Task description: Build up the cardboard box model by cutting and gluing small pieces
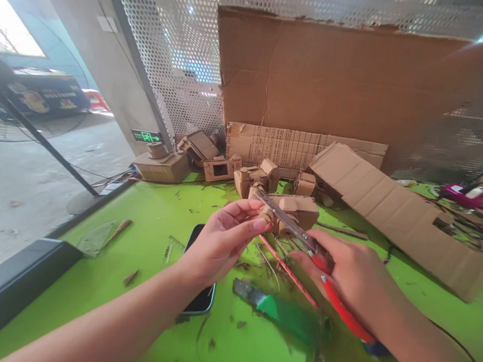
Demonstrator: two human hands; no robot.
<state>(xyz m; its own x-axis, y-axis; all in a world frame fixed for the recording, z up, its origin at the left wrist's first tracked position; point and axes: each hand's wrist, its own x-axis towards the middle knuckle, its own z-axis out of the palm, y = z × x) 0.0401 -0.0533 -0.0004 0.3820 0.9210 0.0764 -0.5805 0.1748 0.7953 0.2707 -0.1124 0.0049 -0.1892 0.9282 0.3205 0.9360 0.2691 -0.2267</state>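
From afar I see the left hand [226, 237] pinching a small cardboard piece [268, 215], the right hand [356, 271] holding red-handled scissors [290, 222] beside it, and a green cutter [289, 316] on the table [151, 203].

Green running-figure sign [146, 136] with rightward arrow [156, 138], on pillar [104, 60]

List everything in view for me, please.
Table: 1, green, foreground
Scissors: 1, red-handled, in right hand
Small cardboard piece: 1, brown, in left hand
Stick: 1, red, table centre
Cutter: 1, green, table front
Phone: 1, dark, beneath left hand
Plastic piece: 1, clear, table left
Cardboard models: several, brown, table back
Long cardboard piece: 1, brown, right
Cardboard sheets: several, brown, back
Scraps: many, brown, table
Purple object: 1, purple, far right
Box: 1, dark, front left
Exit sign: 1, green, back left
Left hand: 1, bare, centre
Right hand: 1, bare, right
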